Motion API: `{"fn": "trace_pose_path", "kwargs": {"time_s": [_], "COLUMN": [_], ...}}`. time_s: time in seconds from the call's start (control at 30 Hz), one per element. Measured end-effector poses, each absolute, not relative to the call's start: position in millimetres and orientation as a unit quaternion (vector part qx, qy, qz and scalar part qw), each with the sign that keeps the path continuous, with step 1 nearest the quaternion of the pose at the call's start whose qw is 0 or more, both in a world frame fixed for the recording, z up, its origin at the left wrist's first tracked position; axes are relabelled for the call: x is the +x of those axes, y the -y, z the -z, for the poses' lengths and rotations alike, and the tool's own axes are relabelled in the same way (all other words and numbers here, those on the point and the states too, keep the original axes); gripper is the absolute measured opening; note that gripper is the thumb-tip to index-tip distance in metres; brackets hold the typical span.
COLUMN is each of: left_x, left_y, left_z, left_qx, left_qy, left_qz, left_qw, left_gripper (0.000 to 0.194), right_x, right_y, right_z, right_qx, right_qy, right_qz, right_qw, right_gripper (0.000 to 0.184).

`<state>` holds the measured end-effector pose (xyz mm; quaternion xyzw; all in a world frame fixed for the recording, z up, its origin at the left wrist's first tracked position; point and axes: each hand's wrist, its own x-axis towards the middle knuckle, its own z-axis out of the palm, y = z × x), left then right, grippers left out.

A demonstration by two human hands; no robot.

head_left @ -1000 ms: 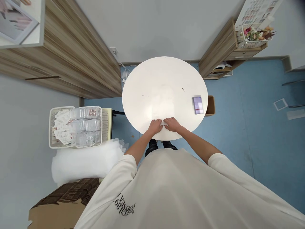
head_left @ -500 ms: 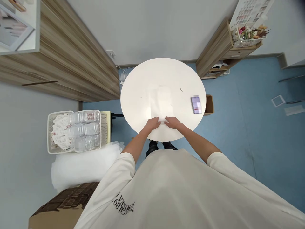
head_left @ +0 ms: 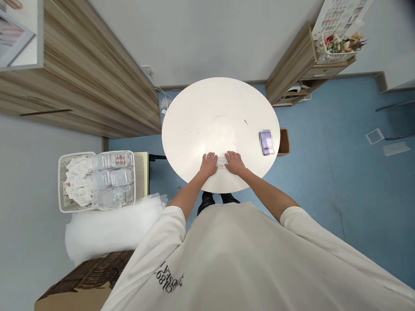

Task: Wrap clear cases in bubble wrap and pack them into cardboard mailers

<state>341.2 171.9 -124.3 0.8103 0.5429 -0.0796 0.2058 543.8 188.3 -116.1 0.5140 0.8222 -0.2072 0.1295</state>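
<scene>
White tabletop [head_left: 220, 101] beneath both hands, near the edge closest to the body. Left hand [head_left: 209, 164] palm down, unclenched, fingers forward and slightly parted; right hand [head_left: 235, 163] likewise. Between them, crosswise on the table, a small translucent strip [head_left: 221, 163], seemingly touched at both ends.

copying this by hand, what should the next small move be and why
Probably ease the left hand and right hand slightly forward together, since they sit at opposite ends of the small translucent piece, backs up, and the white table stretches on ahead of them.
</scene>
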Motion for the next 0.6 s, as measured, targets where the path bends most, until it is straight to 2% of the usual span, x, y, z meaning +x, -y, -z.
{"fn": "trace_pose_path", "kwargs": {"time_s": [0.17,0.3,0.6], "left_x": [347,352,347], "left_y": [-163,-155,-161], "left_z": [135,136,125], "left_qx": [0.814,0.808,0.816], "left_qy": [-0.54,-0.557,-0.545], "left_qz": [0.081,0.055,0.05], "left_qw": [0.201,0.182,0.184], "left_gripper": [0.077,0.071,0.061], "right_x": [534,530,530], "right_y": [-179,-169,-176], "right_z": [122,129,125], "right_qx": [0.484,0.494,0.494], "right_qy": [-0.837,-0.836,-0.83], "right_qz": [0.219,0.203,0.223], "right_qw": [0.134,0.129,0.131], "right_gripper": [0.069,0.077,0.065]}}
